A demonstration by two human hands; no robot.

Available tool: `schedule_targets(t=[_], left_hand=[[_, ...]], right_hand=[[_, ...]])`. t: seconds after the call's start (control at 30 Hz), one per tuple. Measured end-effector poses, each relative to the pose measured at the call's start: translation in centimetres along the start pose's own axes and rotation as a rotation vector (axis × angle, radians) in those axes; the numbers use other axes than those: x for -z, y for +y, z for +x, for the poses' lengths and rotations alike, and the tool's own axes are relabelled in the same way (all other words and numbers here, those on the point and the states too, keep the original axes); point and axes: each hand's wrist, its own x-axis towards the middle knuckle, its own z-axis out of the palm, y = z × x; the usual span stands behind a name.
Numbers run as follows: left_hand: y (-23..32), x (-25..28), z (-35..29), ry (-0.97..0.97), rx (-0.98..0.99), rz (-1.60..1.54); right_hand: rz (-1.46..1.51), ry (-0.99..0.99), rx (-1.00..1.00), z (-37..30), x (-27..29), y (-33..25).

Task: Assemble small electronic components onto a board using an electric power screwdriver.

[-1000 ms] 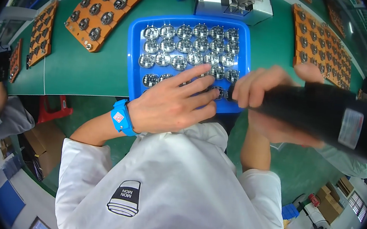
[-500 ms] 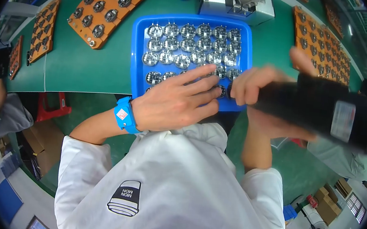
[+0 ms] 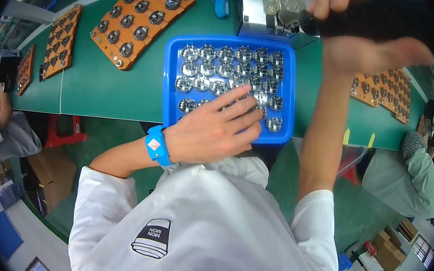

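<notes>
My left hand, with a blue wrist strap, lies over the near part of a blue tray. Its fingers are spread over small round circuit-board pieces set in rows, and the hand hides some of them. Whether the fingertips touch the pieces I cannot tell. Up at the far right, my right hand is closed around a thick black handheld tool, blurred, its exact kind unclear. The tool's ribbed left end is beside a metal bracket on a silver box-shaped machine.
Orange boards bearing similar pieces lie on the green table at left, with more orange boards at right. A blue strap lies beside the machine. Another person sits at right, and a red stool stands at left.
My right hand has carried the black tool up and away from the tray's right side to the machine. The left hand remains over the tray, and the whole view has shifted slightly.
</notes>
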Motion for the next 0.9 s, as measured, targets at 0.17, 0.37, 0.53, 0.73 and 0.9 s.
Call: schedule_targets(t=[0.17,0.37,0.53,0.73,0.9], left_hand=[[0.0,0.0,0.1,-0.011,-0.002,-0.019],[0.0,0.0,0.2,-0.005,-0.004,-0.026],[-0.1,-0.2,0.2,0.001,-0.007,-0.038],[0.0,0.2,0.2,-0.007,0.006,-0.033],[0.0,0.4,0.3,-0.029,-0.011,-0.026]], right_hand=[[0.076,0.003,-0.085,-0.4,0.7,0.3],[0.31,0.023,-0.094,-0.7,0.0,1.0],[0.623,0.004,-0.119,-1.0,0.0,1.8],[-0.897,0.004,-0.059,0.4,0.4,-0.3],[-0.043,-0.219,-0.045,0.0,1.5,3.2]])
